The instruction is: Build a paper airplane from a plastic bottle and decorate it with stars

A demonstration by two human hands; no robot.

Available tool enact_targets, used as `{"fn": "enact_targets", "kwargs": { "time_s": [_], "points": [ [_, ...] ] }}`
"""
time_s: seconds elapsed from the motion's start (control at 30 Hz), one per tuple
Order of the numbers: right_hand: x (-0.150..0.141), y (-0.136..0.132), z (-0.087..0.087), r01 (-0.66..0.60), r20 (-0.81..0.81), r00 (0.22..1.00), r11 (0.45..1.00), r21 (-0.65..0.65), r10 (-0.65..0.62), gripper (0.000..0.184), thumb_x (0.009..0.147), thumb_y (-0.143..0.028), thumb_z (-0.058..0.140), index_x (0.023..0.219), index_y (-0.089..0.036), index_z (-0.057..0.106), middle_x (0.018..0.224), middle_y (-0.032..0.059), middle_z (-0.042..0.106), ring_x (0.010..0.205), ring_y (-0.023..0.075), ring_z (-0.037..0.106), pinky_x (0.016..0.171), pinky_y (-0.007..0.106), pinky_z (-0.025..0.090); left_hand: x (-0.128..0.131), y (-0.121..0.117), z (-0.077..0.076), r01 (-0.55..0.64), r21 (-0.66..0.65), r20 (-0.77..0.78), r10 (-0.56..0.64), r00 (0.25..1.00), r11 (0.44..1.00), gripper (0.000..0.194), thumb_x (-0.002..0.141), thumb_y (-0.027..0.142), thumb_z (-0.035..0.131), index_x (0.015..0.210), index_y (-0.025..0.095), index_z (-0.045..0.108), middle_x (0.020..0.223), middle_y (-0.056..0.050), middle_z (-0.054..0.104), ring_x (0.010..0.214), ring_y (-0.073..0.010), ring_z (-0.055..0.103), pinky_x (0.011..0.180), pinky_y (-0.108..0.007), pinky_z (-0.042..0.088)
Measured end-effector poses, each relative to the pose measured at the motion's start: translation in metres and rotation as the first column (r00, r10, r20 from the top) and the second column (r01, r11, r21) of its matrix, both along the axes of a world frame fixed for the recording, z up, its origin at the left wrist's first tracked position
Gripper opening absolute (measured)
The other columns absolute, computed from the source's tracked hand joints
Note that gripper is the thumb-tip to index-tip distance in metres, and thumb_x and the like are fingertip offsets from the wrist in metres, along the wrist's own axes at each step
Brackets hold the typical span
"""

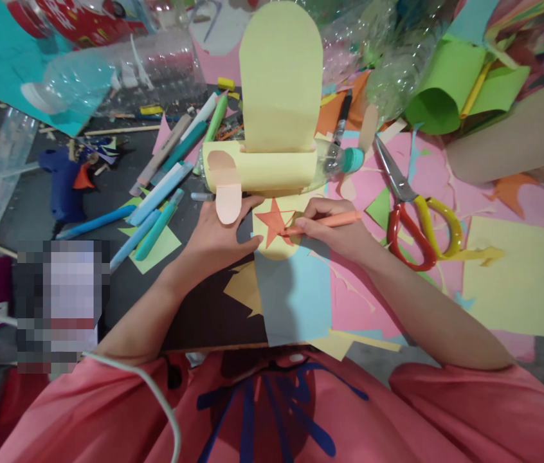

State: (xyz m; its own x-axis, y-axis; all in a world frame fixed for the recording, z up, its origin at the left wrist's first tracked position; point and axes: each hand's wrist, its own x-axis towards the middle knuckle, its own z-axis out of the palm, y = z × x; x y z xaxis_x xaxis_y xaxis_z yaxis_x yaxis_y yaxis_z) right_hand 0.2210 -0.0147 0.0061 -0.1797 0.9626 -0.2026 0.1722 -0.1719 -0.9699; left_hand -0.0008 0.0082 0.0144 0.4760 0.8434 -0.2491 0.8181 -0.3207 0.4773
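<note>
My right hand (pixel 332 228) is closed around an orange marker (pixel 334 222) whose tip rests on an orange paper star (pixel 274 222). The star lies on a rounded yellow paper flap (pixel 276 247). My left hand (pixel 218 235) lies flat beside the star, fingers stretched out, pressing on the paper. Just beyond both hands lies a plastic bottle (pixel 337 161) wrapped in yellow paper (pixel 262 170), with a tall yellow rounded panel (pixel 281 77) standing up from it and a pink paper tongue (pixel 228 199) hanging at its left end.
Red and yellow scissors (pixel 417 222) lie to the right on pink paper. Several markers (pixel 166 193) and a blue glue gun (pixel 62 186) lie on the left. A clear bottle (pixel 108 77), green rolled paper (pixel 450 83) and paper scraps crowd the back.
</note>
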Motion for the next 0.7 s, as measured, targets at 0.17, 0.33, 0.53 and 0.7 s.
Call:
{"fn": "enact_targets", "kwargs": {
  "time_s": [0.17,0.33,0.53,0.7],
  "points": [
    [-0.0018,0.0008,0.0022,-0.007,-0.013,1.0,1.0,-0.027,0.007,0.026,0.073,-0.032,0.071,0.054,-0.021,0.056,0.057,0.0006,0.066,0.061,0.0166,0.065,0.052,0.026,0.045,-0.0002,-0.0001,-0.0004,-0.002,0.005,0.016,0.002,1.0,1.0,0.058,0.085,0.035,0.056,0.142,0.027,0.052,0.126,-0.007,0.065,0.121,-0.0296,0.057,0.114,-0.046,0.036],
    [-0.0019,0.0023,0.0019,0.012,-0.007,1.0,0.999,-0.041,-0.012,0.027,0.069,-0.032,0.069,0.052,-0.022,0.05,0.056,0.0012,0.065,0.057,0.016,0.062,0.05,0.026,0.042,-0.0006,0.0,-0.0005,0.0,0.001,0.017,0.0,1.0,1.0,0.057,0.085,0.035,0.056,0.141,0.027,0.052,0.127,-0.007,0.065,0.12,-0.0294,0.057,0.114,-0.046,0.036],
    [-0.0007,0.0027,0.0025,-0.011,-0.021,1.0,0.999,-0.037,0.01,0.028,0.07,-0.029,0.066,0.051,-0.022,0.048,0.053,-0.0007,0.059,0.052,0.0128,0.056,0.049,0.025,0.04,0.0002,0.0001,0.0001,-0.002,-0.008,-0.013,0.002,1.0,1.0,0.059,0.085,0.036,0.055,0.143,0.026,0.051,0.131,-0.008,0.063,0.122,-0.0295,0.057,0.116,-0.045,0.035],
    [0.0021,0.0043,-0.0004,0.078,-0.064,0.995,0.997,0.009,-0.077,0.032,0.073,-0.034,0.066,0.052,-0.023,0.045,0.046,-0.0047,0.051,0.042,0.0085,0.046,0.042,0.023,0.036,0.0003,-0.0005,0.001,0.001,-0.006,-0.013,-0.002,1.0,1.0,0.057,0.087,0.036,0.054,0.143,0.026,0.051,0.131,-0.008,0.065,0.122,-0.0304,0.057,0.115,-0.047,0.036]
  ]
}}
